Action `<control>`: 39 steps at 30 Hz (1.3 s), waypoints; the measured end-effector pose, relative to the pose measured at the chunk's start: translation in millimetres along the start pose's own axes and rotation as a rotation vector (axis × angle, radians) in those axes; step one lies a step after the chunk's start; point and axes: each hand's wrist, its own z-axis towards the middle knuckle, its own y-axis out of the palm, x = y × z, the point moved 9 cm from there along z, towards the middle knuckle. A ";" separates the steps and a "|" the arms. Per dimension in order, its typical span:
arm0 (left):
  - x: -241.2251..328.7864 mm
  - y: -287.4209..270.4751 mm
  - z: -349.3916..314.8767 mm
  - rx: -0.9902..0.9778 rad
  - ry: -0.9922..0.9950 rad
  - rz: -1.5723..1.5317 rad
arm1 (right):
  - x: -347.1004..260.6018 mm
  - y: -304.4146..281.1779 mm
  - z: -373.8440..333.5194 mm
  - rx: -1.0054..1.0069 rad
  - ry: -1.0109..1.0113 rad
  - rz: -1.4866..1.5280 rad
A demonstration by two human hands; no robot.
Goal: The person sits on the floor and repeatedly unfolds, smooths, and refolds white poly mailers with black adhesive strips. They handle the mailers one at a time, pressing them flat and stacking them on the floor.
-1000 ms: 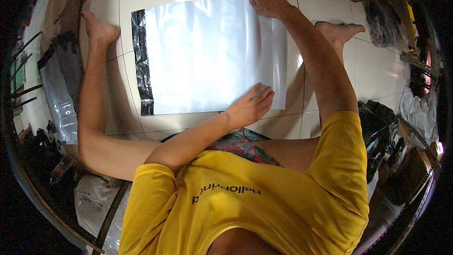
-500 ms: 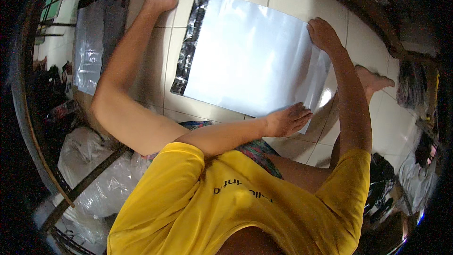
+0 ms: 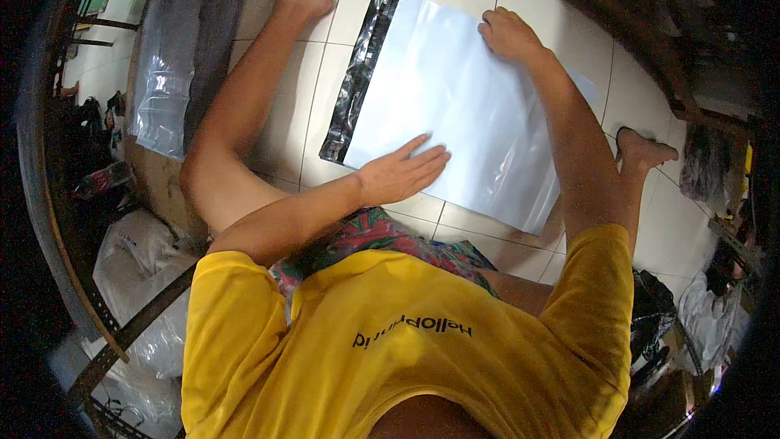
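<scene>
A large flat whitish plastic mailer bag (image 3: 463,106) lies on the tiled floor in front of me, with a shiny black strip (image 3: 361,73) along its left end. My left hand (image 3: 406,171) is open above the bag's near edge, palm down with fingers stretched and slightly spread. At the far edge, my right hand (image 3: 510,35) has its fingers bent and drawn together. Whether they pinch the bag's edge is hidden. My right forearm crosses over the right part of the bag.
My legs are spread around the bag. More grey plastic bags (image 3: 162,73) lie on a brown board at the left. Clear plastic wrapping (image 3: 146,293) is heaped at lower left beside a dark metal bar (image 3: 134,333). A brown beam (image 3: 601,24) runs along the upper right. Black plastic (image 3: 650,313) lies at right.
Both hands have moved left along the bag, the left one from the near right corner, the right one along the far edge. The view has shifted, so the bag appears farther right.
</scene>
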 end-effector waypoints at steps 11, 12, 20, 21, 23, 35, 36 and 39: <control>-16.7 -4.0 -17.1 0.042 -0.109 -0.178 | -13.5 -2.6 13.5 -0.097 -0.003 -0.040; -18.9 -4.7 -21.2 0.027 -0.106 -0.150 | -18.6 -4.8 18.4 -0.068 -0.010 -0.019; -41.0 13.1 -44.7 -0.162 -0.094 -0.092 | -61.1 5.2 34.1 -0.093 -0.062 -0.017; -39.8 15.6 -46.5 -0.166 -0.103 -0.114 | -61.9 7.3 33.4 -0.102 -0.072 -0.014; -41.7 15.5 -47.0 -0.162 -0.113 -0.145 | -56.0 5.5 34.1 -0.092 -0.079 -0.006; -198.9 48.9 -108.0 0.514 -1.317 -0.653 | 109.1 21.8 -287.5 0.660 0.880 0.307; -210.9 65.0 -112.6 0.392 -1.488 -0.864 | 126.6 46.8 -317.9 0.587 0.996 0.372; -213.6 79.0 -93.8 0.259 -1.416 -0.732 | 121.8 67.6 -327.9 0.418 0.924 0.457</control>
